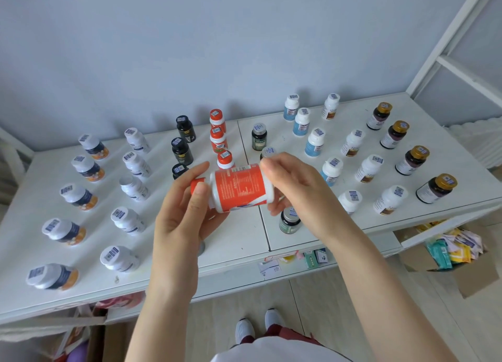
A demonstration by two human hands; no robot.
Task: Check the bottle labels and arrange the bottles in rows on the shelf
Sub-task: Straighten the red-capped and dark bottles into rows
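A white bottle with an orange-red label and orange cap [239, 188] lies sideways in the air above the white shelf top [239, 234], label facing me. My left hand [184, 207] grips its cap end, thumb across the neck. My right hand [293, 185] holds its base end between fingers and thumb. Behind it three matching orange-capped bottles [218, 137] stand in a row running back to the wall. Other bottles stand in rows: black ones [182, 150], dark green ones [258, 136], white ones [135, 169].
Further rows fill the shelf: navy-orange bottles [87, 169] at left, blue-label bottles [315, 143], brown-label white bottles [369, 169] and gold-capped dark bottles [413, 160] at right. A cardboard box of packets [448, 249] sits on the floor at right. Boxes lie on a lower shelf [298, 261].
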